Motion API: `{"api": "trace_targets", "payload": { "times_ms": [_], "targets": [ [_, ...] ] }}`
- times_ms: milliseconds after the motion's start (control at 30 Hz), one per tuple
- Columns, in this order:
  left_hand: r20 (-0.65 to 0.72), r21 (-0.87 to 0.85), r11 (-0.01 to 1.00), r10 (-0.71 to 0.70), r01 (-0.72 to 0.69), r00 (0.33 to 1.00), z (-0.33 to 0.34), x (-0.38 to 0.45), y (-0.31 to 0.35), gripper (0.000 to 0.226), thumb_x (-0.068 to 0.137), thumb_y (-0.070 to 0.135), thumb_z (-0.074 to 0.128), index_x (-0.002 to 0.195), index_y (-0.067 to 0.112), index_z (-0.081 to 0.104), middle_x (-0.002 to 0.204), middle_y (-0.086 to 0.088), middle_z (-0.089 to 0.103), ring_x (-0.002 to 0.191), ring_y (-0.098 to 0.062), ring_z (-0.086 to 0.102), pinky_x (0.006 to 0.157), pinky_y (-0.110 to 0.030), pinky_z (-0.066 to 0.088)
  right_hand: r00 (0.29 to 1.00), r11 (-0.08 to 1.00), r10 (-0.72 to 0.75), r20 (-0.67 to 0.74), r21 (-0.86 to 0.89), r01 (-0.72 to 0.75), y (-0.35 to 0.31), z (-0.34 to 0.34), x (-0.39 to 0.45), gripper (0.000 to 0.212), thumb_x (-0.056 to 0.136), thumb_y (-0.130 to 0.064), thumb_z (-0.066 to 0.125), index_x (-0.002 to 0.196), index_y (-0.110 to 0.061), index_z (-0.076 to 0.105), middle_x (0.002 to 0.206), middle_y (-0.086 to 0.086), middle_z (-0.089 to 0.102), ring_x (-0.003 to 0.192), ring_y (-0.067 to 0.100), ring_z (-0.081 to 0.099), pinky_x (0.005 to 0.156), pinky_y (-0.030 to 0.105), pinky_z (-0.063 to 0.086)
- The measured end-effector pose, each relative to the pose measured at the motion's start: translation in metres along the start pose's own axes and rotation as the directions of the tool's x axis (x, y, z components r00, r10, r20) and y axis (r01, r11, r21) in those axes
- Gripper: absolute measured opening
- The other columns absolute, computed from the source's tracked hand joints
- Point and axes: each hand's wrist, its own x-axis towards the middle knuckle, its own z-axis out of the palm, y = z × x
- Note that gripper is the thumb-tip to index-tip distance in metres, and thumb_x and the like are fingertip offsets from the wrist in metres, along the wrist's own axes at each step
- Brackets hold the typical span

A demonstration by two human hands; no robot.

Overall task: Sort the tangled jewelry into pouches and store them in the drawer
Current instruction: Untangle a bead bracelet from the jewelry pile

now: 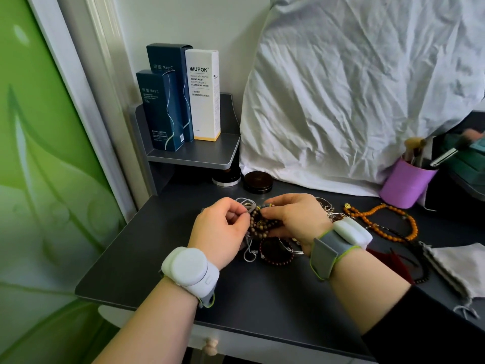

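Note:
A tangle of jewelry lies mid-table. My left hand (223,229) pinches a grey cord at the top of the tangle. My right hand (294,218) grips a brown bead strand (259,224) beside it, and both hands hold the tangle just above the dark table (162,248). Under the hands lie a dark red bead bracelet (275,254), a silver bangle and loose grey cord. An orange bead necklace (388,224) lies to the right. A grey cloth pouch (456,266) rests at the right edge. A drawer knob (211,346) shows below the table's front edge.
Three tall cosmetic boxes (181,95) stand on a small grey shelf at the back left. Two round jars (257,182) sit below it. A purple cup (405,183) with brushes stands at the back right. A white crumpled cloth (354,88) hangs behind.

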Motion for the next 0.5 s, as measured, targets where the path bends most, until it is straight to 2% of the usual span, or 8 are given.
{"api": "trace_targets", "payload": {
  "times_ms": [67,133,200,300,433,500],
  "targets": [
    [-0.011,-0.088,0.995,-0.045,0.044,0.999,0.0018,0.0005,0.0010,0.007,0.081,0.020,0.067,0.076,0.024,0.066,0.065,0.004,0.066,0.055,-0.008,0.058,0.059,-0.031,0.053,0.999,0.988,-0.033,0.015,-0.149,0.034,-0.0007,0.0009,0.0003,0.014,0.075,-0.003,0.072,0.075,-0.016,0.066,0.084,0.010,0.068,0.067,0.030,0.070,0.059,0.045,0.059],
    [-0.033,-0.117,0.991,-0.064,0.060,0.997,0.0025,0.0016,0.0013,0.008,0.081,0.020,0.067,0.074,0.025,0.066,0.066,0.004,0.067,0.057,-0.010,0.060,0.059,-0.026,0.052,0.998,0.958,-0.051,0.046,-0.280,0.062,-0.0014,0.0027,-0.0005,0.012,0.075,-0.009,0.071,0.077,-0.019,0.064,0.082,0.007,0.069,0.056,0.031,0.069,0.048,0.036,0.057],
    [-0.040,-0.084,0.996,-0.038,0.035,0.998,0.0020,0.0023,0.0018,0.008,0.080,0.020,0.068,0.074,0.025,0.066,0.065,0.005,0.066,0.058,-0.007,0.059,0.056,-0.017,0.046,0.996,0.937,-0.059,0.073,-0.339,0.080,-0.0019,0.0037,-0.0021,0.009,0.075,-0.013,0.072,0.077,-0.019,0.066,0.075,0.007,0.071,0.046,0.028,0.067,0.038,0.028,0.050],
    [-0.022,-0.025,1.000,-0.007,0.007,1.000,0.0010,0.0030,0.0018,0.005,0.079,0.021,0.068,0.076,0.024,0.066,0.063,0.005,0.062,0.057,-0.006,0.055,0.054,-0.019,0.044,0.994,0.950,-0.050,0.102,-0.302,0.079,-0.0034,0.0039,-0.0034,0.006,0.072,-0.016,0.076,0.075,-0.016,0.071,0.068,0.008,0.071,0.047,0.030,0.065,0.046,0.036,0.057],
    [0.014,-0.009,1.000,0.004,-0.004,1.000,0.0035,0.0011,0.0018,0.006,0.079,0.021,0.068,0.075,0.025,0.065,0.061,0.006,0.060,0.055,-0.004,0.053,0.053,-0.019,0.044,0.998,0.983,-0.022,0.059,-0.179,0.032,-0.0045,0.0055,-0.0053,0.002,0.074,-0.013,0.075,0.074,-0.012,0.073,0.072,0.011,0.070,0.048,0.026,0.061,0.043,0.031,0.054],
    [0.013,-0.025,1.000,-0.006,0.006,1.000,0.0053,0.0005,0.0018,0.007,0.079,0.020,0.068,0.074,0.025,0.065,0.059,0.007,0.060,0.054,-0.004,0.052,0.054,-0.021,0.044,0.998,0.999,0.017,0.054,-0.052,-0.014,-0.0042,0.0056,-0.0068,0.003,0.077,-0.008,0.072,0.076,-0.006,0.072,0.076,0.016,0.068,0.054,0.027,0.063,0.046,0.031,0.054]
  ]
}}
